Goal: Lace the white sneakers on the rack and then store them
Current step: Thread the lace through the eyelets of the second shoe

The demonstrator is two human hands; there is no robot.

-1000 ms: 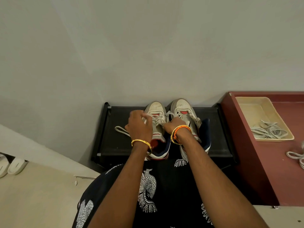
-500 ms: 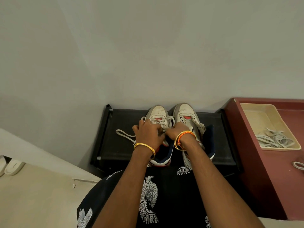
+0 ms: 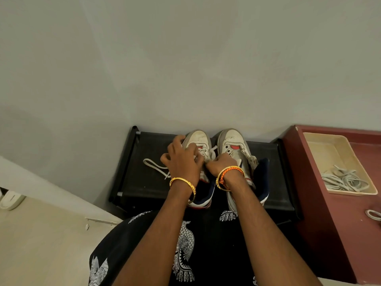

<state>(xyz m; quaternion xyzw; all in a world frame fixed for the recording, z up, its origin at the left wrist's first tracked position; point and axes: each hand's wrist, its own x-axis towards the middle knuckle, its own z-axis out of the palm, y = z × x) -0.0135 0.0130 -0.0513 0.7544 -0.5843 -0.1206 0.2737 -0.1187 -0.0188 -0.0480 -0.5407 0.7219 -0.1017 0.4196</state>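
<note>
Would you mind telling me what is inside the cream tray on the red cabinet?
The cream tray holds a loose tangle of pale shoelaces at its near end; the far end shows bare tray floor. How many laces there are cannot be told, and anything beneath the tangle is covered.

We face a plain grey-white wall under soft, dim light. To our right stands a dark red cabinet bearing a cream tray of spare laces. Beige floor spreads at lower left.
</note>
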